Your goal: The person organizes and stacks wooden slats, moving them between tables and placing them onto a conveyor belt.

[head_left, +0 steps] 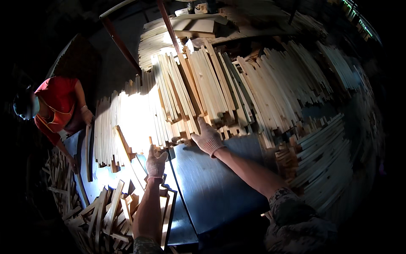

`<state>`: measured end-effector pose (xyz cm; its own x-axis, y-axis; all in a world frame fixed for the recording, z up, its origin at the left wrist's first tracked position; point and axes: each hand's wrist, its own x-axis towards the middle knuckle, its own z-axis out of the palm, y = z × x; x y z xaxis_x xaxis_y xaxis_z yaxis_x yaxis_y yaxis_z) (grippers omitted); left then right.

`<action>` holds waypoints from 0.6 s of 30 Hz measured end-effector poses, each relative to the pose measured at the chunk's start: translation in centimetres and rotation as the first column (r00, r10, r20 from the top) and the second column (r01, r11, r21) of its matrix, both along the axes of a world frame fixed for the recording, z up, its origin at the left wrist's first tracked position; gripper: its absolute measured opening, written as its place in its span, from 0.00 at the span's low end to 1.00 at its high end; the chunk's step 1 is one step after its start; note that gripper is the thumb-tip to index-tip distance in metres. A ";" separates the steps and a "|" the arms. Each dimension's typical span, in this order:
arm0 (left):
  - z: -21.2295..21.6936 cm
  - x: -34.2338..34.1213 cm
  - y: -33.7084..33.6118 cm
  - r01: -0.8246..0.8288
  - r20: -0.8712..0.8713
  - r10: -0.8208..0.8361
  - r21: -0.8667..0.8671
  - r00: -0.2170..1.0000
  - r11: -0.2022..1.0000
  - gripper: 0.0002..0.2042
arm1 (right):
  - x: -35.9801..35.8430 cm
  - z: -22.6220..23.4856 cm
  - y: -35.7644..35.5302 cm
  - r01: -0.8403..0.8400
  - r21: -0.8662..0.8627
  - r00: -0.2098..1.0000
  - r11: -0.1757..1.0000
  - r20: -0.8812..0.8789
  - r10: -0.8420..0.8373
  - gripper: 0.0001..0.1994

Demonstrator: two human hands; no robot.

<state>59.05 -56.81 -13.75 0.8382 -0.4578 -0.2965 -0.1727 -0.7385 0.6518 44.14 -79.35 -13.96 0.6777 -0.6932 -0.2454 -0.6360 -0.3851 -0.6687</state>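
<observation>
Long pale wooden strips (211,80) lie side by side in a stacked row across the metal table (220,173). My right hand (208,137), in a light knitted glove, reaches the near ends of the strips right of the middle. Its fingers are stretched and touch or nearly touch the end faces. To its left my left hand (156,164), gloved the same way, is just below the near ends, thumb and forefinger apart. A short strip end shows just beyond its fingertips; I cannot tell whether they touch it. Glare washes out the strips beyond it.
A co-worker in a red top (59,97) stands at the left, gloved hand on a strip. Jumbled wood pieces (101,211) are heaped at the near left. More stacked strips (325,156) lie at the right. A dark red post (120,44) rises behind the row.
</observation>
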 end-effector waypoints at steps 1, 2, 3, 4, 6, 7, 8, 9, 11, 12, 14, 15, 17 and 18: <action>-0.4 0.7 -1.7 0.028 0.012 -0.028 -0.006 1.000 1.000 0.46 | 2.2 0.3 -1.4 -0.001 -0.015 1.000 1.000 -0.012 0.000 0.42; -0.7 1.3 -3.2 0.059 0.021 -0.059 -0.011 0.998 0.998 0.47 | 4.0 -0.3 -2.7 0.025 -0.023 1.000 0.999 -0.013 -0.025 0.41; -1.1 1.9 -5.2 0.043 -0.027 -0.043 -0.012 0.999 0.999 0.49 | 5.5 -1.0 -3.9 0.061 -0.021 0.998 0.998 -0.008 -0.061 0.40; -2.1 3.0 -6.4 0.074 -0.016 -0.074 -0.015 0.997 0.997 0.49 | 7.0 -2.0 -4.7 0.088 -0.015 0.996 0.996 -0.003 -0.088 0.39; -3.5 4.4 -9.3 0.115 0.092 -0.112 -0.024 0.989 0.993 0.50 | 8.9 -4.3 -6.7 0.089 -0.027 0.996 0.996 0.015 -0.089 0.40; -5.3 5.8 -9.9 0.135 0.139 -0.132 -0.014 0.982 0.991 0.49 | 9.9 -4.1 -6.9 0.059 -0.011 0.997 0.998 -0.043 -0.060 0.39; -5.3 6.6 -11.3 0.094 0.061 -0.092 -0.019 0.994 0.995 0.49 | 10.1 -3.3 -7.1 0.042 0.002 0.994 0.999 -0.106 -0.042 0.39; -5.3 7.4 -12.9 0.052 -0.016 -0.053 -0.020 0.998 0.998 0.49 | 10.4 -2.9 -7.4 0.027 0.017 0.986 1.000 -0.168 -0.024 0.38; -7.1 8.5 -14.5 0.071 0.008 -0.071 -0.010 0.997 0.997 0.43 | 11.2 -3.9 -7.0 0.044 -0.073 0.995 0.996 -0.088 -0.050 0.35; -7.9 8.9 -14.9 0.065 0.022 -0.065 -0.018 0.998 0.998 0.39 | 11.7 -4.4 -6.4 0.052 -0.116 0.997 0.992 -0.046 -0.058 0.33; -7.7 7.9 -15.7 0.030 -0.003 -0.030 -0.061 1.000 0.998 0.33 | 11.6 -4.6 -5.7 0.136 -0.143 0.991 0.980 0.014 -0.136 0.32; -7.5 7.2 -15.7 -0.004 -0.026 0.002 -0.089 1.000 0.996 0.30 | 11.2 -5.4 -5.2 0.172 -0.106 0.983 0.979 0.082 -0.164 0.32; -5.7 5.7 -14.4 0.021 -0.051 -0.031 -0.180 0.998 0.983 0.24 | 10.1 -5.2 -4.4 0.217 -0.012 0.968 0.976 0.134 -0.213 0.32; -5.5 4.7 -13.2 0.010 -0.040 -0.018 -0.205 0.999 0.979 0.22 | 8.7 -4.3 -3.6 0.178 0.060 0.968 0.982 0.167 -0.186 0.35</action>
<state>63.75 -69.98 -19.22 0.8202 -0.5241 -0.2293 -0.1520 -0.5861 0.7959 52.86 -82.94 -18.29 0.5756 -0.7999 -0.1700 -0.5672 -0.2407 -0.7876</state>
